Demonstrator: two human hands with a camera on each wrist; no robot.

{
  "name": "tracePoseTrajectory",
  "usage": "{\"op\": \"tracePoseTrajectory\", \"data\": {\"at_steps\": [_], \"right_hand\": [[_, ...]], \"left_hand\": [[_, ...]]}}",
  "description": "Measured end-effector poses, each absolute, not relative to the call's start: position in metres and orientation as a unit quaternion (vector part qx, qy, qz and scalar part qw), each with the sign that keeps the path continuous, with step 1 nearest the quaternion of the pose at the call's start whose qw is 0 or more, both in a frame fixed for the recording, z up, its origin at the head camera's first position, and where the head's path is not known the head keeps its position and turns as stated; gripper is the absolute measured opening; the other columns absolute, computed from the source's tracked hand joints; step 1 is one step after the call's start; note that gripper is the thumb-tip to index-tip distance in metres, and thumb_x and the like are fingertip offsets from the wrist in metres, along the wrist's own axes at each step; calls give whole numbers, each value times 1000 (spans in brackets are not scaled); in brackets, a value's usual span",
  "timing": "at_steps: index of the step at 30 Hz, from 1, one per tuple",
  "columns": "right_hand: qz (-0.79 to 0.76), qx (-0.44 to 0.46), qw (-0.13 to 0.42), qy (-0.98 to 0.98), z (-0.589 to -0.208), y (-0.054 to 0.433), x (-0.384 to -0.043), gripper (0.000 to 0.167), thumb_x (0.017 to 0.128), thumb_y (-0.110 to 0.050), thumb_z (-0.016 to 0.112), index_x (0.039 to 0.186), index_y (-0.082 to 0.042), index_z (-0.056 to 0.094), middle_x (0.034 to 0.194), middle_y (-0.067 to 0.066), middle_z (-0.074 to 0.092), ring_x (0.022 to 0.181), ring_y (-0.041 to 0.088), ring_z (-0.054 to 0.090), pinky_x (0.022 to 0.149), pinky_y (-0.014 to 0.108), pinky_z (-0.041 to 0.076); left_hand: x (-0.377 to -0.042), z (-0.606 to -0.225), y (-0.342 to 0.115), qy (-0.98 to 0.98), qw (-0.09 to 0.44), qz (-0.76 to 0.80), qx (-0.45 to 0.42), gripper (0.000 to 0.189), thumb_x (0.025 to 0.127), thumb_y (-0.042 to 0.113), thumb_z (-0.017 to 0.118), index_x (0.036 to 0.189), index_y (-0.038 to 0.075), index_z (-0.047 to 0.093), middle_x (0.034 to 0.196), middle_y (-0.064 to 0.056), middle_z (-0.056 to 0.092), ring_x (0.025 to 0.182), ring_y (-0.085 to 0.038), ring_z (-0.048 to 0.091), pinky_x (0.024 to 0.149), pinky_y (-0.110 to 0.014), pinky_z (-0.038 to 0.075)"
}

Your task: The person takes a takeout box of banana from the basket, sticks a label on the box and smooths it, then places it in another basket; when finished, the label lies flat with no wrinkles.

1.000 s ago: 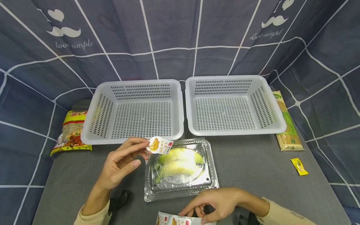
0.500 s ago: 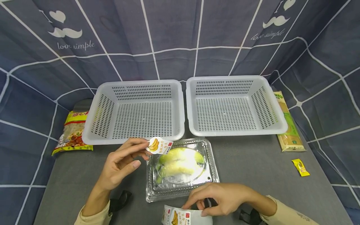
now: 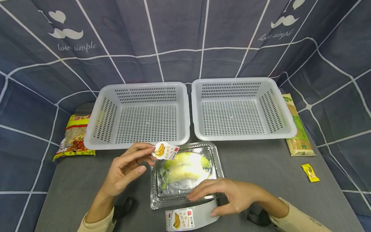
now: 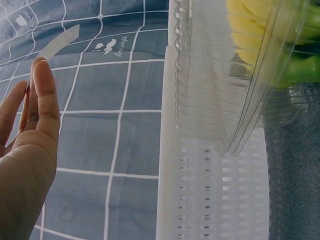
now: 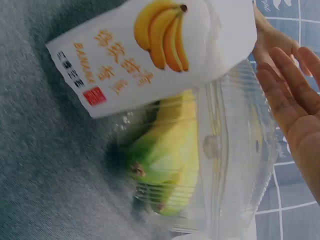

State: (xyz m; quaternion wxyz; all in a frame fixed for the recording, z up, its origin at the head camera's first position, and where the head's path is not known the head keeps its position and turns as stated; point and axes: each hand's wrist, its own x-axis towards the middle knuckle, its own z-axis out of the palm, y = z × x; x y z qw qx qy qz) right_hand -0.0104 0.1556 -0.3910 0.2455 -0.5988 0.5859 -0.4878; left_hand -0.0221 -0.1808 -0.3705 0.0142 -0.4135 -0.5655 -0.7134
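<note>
At the fingertips of my left hand (image 3: 123, 172) hangs a white banana sticker (image 3: 166, 150), above the far left corner of a clear plastic box (image 3: 155, 196). The thumb stays apart from the sticker. Green-yellow bananas (image 5: 170, 150) lie inside the lidded box. My right hand (image 3: 232, 195) hovers over the box's near right corner, fingers extended and holding nothing. By its thumb curves a pale strip of sticker backing (image 3: 203, 214) with another banana label (image 3: 179, 219) on it. Whether the thumb touches the strip I cannot tell.
Two white plastic baskets (image 3: 139, 146) (image 3: 243, 137) stand side by side behind the box. A yellow-red food bag (image 3: 75, 135) is at the left. A green-beige packet (image 3: 299, 135) and a small yellow wrapper (image 3: 310, 172) lie at the right. Dark tiled-pattern cloth (image 3: 179, 32) surrounds the table.
My right hand has moved forward from the backing strip and its fingers have opened off it. The strip has come further into view. The left hand with the sticker has barely moved.
</note>
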Motion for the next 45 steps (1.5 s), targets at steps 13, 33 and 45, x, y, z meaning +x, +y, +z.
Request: {"op": "tracePoseTrajectory", "data": {"at_steps": [13, 33, 45], "right_hand": [[-469, -550, 145, 675, -390, 175, -40, 58, 87, -8, 71, 141, -6, 50, 145, 10, 52, 141, 32, 38, 121, 44, 24], [-390, -511, 130, 755, -411, 158, -44, 57, 92, -24, 66, 145, -18, 45, 157, 5, 36, 149, 41, 12, 118, 61, -9], [-418, -526, 95, 734, -402, 157, -46, 62, 88, -17, 66, 147, -19, 46, 161, 18, 22, 149, 44, 5, 112, 72, 3]], "left_hand": [[-23, -371, -181, -563, 18, -713, -418, 42, 92, -16, 48, 133, -25, 41, 140, -27, 44, 110, -27, 60, 93, -32, 53], [-44, -381, -182, -489, -187, -716, -462, 44, 95, -13, 36, 139, -17, 40, 145, -21, 42, 112, -26, 59, 91, -38, 54], [-62, -386, -164, -547, -342, -635, -424, 37, 100, -8, 41, 136, -14, 46, 112, -33, 53, 83, -39, 63, 65, -41, 59]]}}
